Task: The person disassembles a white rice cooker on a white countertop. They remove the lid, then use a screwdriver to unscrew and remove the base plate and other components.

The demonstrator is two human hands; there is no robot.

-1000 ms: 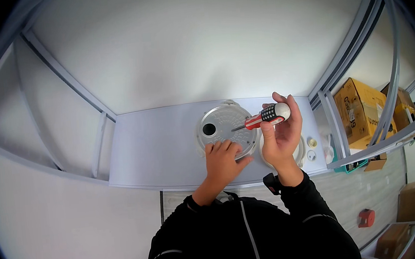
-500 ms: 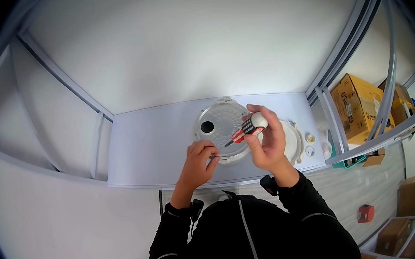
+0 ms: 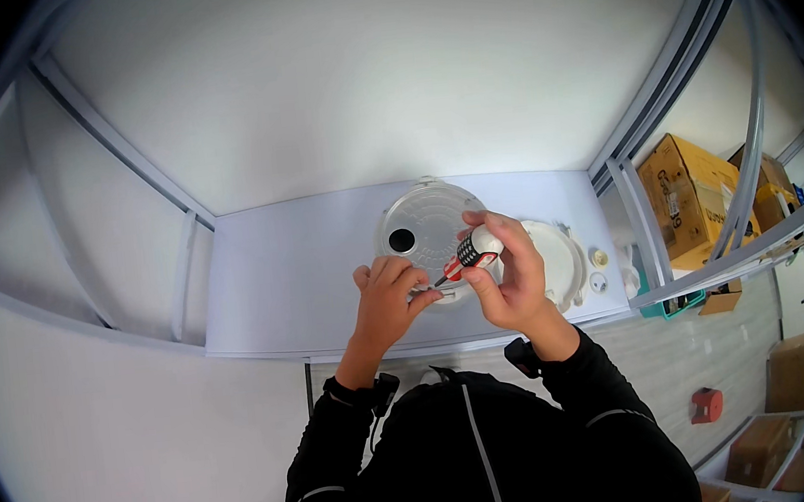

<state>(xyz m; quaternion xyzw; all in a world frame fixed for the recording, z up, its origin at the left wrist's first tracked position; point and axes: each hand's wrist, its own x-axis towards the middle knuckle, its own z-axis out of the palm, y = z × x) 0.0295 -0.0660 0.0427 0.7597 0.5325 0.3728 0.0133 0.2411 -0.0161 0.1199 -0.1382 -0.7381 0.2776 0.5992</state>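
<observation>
My right hand [image 3: 519,283] is closed around the thick handle of a screwdriver [image 3: 472,253], coloured red, black and white. Its dark shaft slants down to the left, with the tip at the fingertips of my left hand [image 3: 387,299]. Thumb and fingers of that left hand are pinched together on something too small to make out. Both hands are over the near part of a round, silvery ribbed cover [image 3: 442,216] with a pale rim. A black round spot [image 3: 402,240] shows on its left side.
A white round part [image 3: 560,260] lies right of the cover, partly behind my right hand. Beyond it on the white table [image 3: 278,273] are a small yellowish ring [image 3: 599,257] and a small white disc [image 3: 599,281]. Cardboard boxes [image 3: 687,194] stand past the frame at right.
My left hand has moved right, up to the screwdriver's tip. The screwdriver in my right hand has shifted slightly left, and its tip now meets the left fingertips.
</observation>
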